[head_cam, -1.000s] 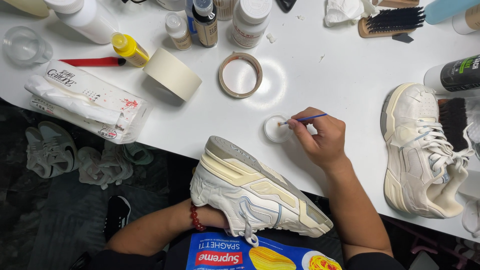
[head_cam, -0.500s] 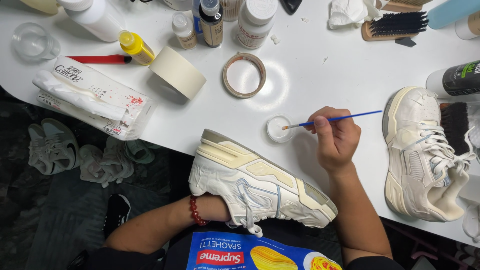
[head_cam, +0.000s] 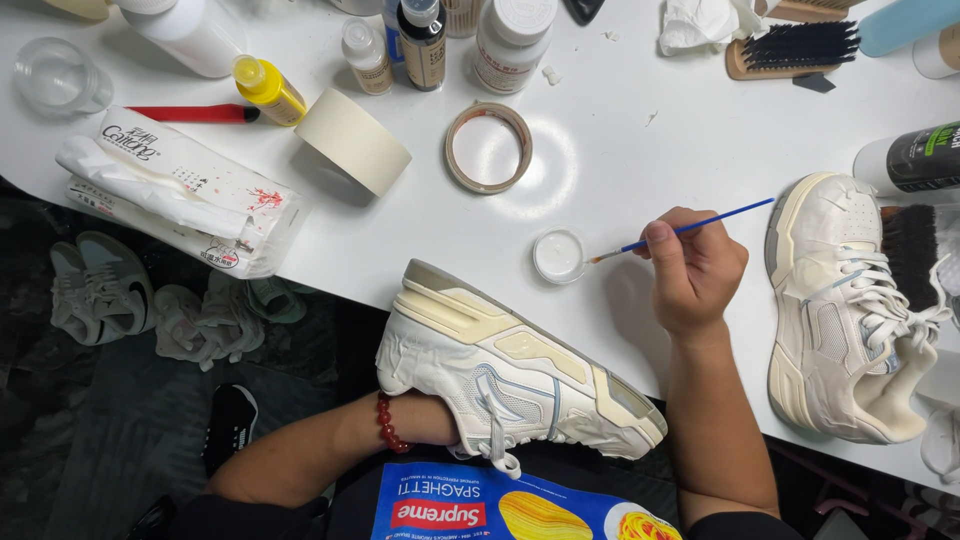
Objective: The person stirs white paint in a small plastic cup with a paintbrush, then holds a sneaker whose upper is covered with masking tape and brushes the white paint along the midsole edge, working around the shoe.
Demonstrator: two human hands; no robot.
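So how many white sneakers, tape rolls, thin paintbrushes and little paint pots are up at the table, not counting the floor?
White sneakers: 2
Tape rolls: 2
Thin paintbrush: 1, held in the right hand
Little paint pot: 1
Total: 6
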